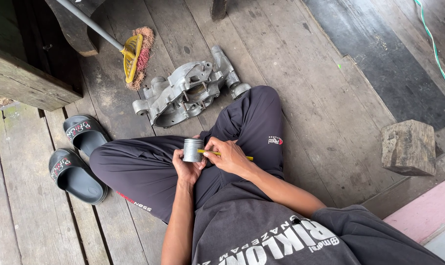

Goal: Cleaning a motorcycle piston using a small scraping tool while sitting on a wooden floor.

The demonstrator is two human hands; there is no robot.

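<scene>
I sit cross-legged on a wooden plank floor in dark trousers. My left hand [186, 167] grips a small silver metal cylinder, a piston [192, 149], held upright over my lap. My right hand [228, 155] holds a thin yellow-handled tool [220, 155] with its tip against the side of the piston. Both hands touch each other around the piston. The tool's tip is hidden by my fingers.
A grey metal engine casing [188, 91] lies on the floor just beyond my knees. A yellow-headed broom [133, 56] lies further back. Two dark sandals [78, 157] sit at left, a wooden block [409, 147] at right, a green cable [441, 59] at far right.
</scene>
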